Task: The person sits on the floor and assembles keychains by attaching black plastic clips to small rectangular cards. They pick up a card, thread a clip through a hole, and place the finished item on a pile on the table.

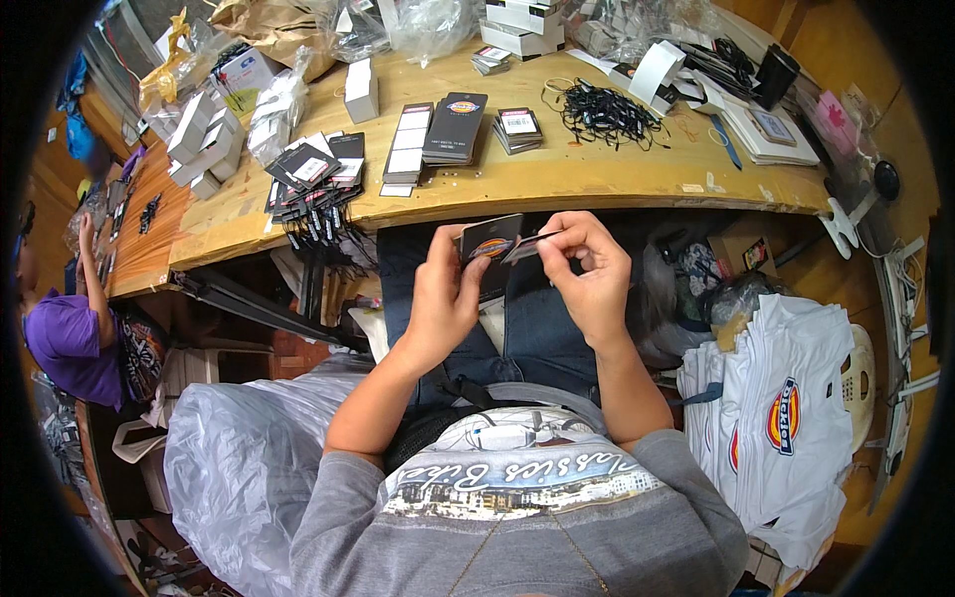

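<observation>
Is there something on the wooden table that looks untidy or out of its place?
Mostly the table is orderly, but a bunch of dark tags spills over the front edge, strings dangling. The black cords lie in a loose tangle. The left hand and right hand hold a dark tag neatly.

Lighting: bright, even, diffuse, falling from above; wooden table (597,174) well lit, pale sheen along its front edge; deep shadow beneath the tabletop, around the knees; soft glare on the clear plastic bag (234,468) at lower left and on the wrapping at the far edge; strong fisheye distortion, table edge bowed; black vignette at all corners; centre sharp, rim soft and slightly smeared; colours warm.
</observation>
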Demonstrator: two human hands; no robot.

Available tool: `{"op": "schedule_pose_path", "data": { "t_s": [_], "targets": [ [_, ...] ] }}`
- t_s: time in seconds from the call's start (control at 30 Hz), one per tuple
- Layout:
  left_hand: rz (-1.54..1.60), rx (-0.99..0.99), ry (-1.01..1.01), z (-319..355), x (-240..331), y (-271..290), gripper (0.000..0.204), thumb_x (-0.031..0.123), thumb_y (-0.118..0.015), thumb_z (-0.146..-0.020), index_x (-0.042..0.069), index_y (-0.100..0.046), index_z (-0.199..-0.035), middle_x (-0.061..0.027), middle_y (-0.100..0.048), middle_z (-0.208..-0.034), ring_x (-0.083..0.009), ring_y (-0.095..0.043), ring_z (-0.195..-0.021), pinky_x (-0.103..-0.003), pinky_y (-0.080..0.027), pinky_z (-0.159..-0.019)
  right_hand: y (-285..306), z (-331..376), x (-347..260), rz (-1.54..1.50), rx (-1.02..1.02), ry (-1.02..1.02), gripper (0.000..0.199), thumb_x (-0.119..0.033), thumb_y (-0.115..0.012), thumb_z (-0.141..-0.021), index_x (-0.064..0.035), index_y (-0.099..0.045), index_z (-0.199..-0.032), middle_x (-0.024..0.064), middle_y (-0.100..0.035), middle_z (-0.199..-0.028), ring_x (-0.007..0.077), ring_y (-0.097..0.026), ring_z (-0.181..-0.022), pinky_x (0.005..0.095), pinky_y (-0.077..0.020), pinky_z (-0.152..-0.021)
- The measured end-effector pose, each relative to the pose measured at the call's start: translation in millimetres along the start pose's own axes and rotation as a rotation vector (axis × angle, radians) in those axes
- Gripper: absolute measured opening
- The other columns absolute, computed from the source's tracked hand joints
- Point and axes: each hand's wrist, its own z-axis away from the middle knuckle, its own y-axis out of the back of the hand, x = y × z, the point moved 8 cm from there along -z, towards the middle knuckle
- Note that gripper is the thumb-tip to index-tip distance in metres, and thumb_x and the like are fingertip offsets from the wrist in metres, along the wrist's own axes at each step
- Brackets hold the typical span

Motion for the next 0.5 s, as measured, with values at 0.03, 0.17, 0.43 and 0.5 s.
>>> {"op": "schedule_pose_path", "data": {
  "t_s": [0.03,0.17,0.43,0.5],
  "targets": [
    [-0.031,0.046,0.047,-0.7,-7.7,5.1,0.021,-0.004,-0.050,-0.076,0.001,-0.042,-0.095,-0.0055,-0.054,-0.077,-0.0059,-0.048,-0.069,-0.017,-0.039,-0.061,-2.4,0.2,-6.3,0.062,-0.024,0.027,0.007,0.002,-0.059,-0.067,0.0003,-0.053,-0.070,0.0050,-0.051,-0.083,0.0064,-0.047,-0.065,0.0173,-0.0377,-0.055],
    [-0.146,0.076,0.007,1.6,9.4,3.4,0.018,-0.005,-0.052,-0.074,0.000,-0.044,-0.090,-0.0045,-0.056,-0.070,-0.0047,-0.049,-0.059,-0.016,-0.039,-0.052,-8.9,0.4,-23.1,0.197,-0.051,0.088,0.010,0.005,-0.060,-0.063,0.0013,-0.053,-0.068,0.0081,-0.048,-0.092,0.0117,-0.047,-0.076,0.0225,-0.0381,-0.069],
    [-0.250,0.029,-0.190,4.2,17.0,-0.8,0.028,-0.012,-0.050,-0.068,-0.001,-0.048,-0.093,-0.0155,-0.058,-0.077,-0.0216,-0.061,-0.071,-0.024,-0.046,-0.057,-10.9,-0.6,-28.5,0.168,-0.066,0.165,0.009,0.005,-0.058,-0.064,0.0014,-0.052,-0.069,0.0111,-0.052,-0.092,0.0166,-0.050,-0.083,0.0253,-0.0381,-0.076],
    [-0.314,0.002,-0.250,6.2,23.8,-3.4,0.032,-0.013,-0.049,-0.065,0.000,-0.049,-0.095,-0.0157,-0.058,-0.078,-0.0230,-0.060,-0.070,-0.025,-0.046,-0.057,-11.2,0.1,-24.5,0.131,-0.076,0.138,0.009,0.006,-0.057,-0.065,0.0014,-0.051,-0.069,0.0116,-0.052,-0.092,0.0165,-0.050,-0.083,0.0253,-0.0380,-0.076]
  ]
}}
